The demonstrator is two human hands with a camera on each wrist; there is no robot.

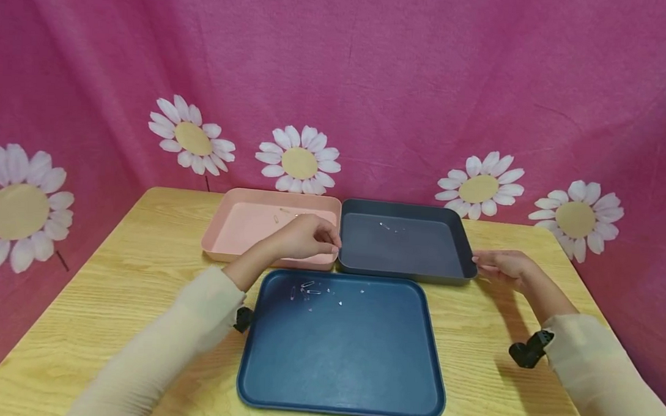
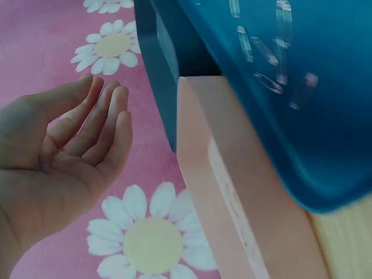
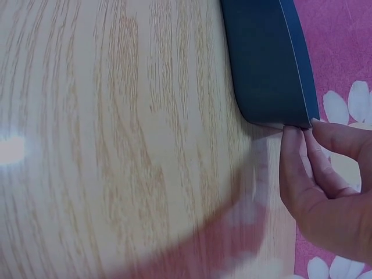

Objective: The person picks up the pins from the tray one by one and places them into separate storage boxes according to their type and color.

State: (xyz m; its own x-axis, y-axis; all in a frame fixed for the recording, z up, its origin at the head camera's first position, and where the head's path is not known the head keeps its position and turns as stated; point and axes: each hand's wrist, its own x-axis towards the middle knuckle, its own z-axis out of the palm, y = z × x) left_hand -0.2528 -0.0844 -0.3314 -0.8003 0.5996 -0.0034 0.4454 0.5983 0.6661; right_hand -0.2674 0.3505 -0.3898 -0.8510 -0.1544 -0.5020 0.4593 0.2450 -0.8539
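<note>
My left hand [image 1: 308, 236] hovers where the pink tray [image 1: 218, 231] meets the dark grey tray [image 1: 408, 276]. Its fingers are loosely bent, the thumb tip close to the index fingertip, and the left wrist view shows nothing between them. At the dark tray's near right corner, my right hand [image 1: 504, 267] pinches the edge, thumb [image 3: 332, 135] by the rim and fingers against the outer wall. In front lies a flat blue tray [image 1: 344, 361], with several safety pins [image 1: 308, 290] and tiny shiny pieces [image 1: 340, 304] near its far edge.
A few safety pins [image 1: 276, 219] lie in the pink tray, and small shiny pins [image 1: 384, 226] in the dark grey one. All three trays rest on a wooden table [image 1: 143, 275]. Behind hangs a pink cloth [image 1: 370, 81] printed with daisies.
</note>
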